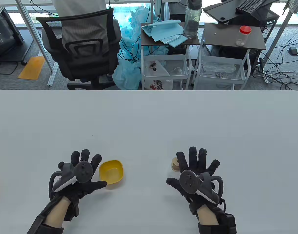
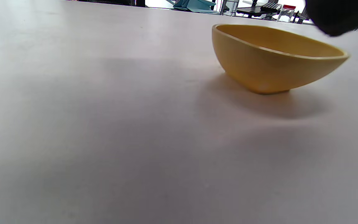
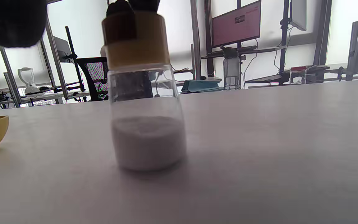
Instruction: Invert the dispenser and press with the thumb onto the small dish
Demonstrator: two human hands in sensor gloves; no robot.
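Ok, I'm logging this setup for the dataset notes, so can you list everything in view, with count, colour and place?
dish: 1, yellow, on the table beside the left hand
dispenser: 1, clear glass with tan cap, white powder inside, upright on the table under the right hand's fingers
table: 1, white, foreground
chair: 1, black mesh, behind the table on the left
carts: 2, dark tops with white frames, behind the table
sheets: several, blue, on the left cart
bottle: 1, clear, on the left cart
jar: 1, clear with red lid, on the right cart
left hand: black glove, fingers spread
right hand: black glove, fingers spread, over the dispenser
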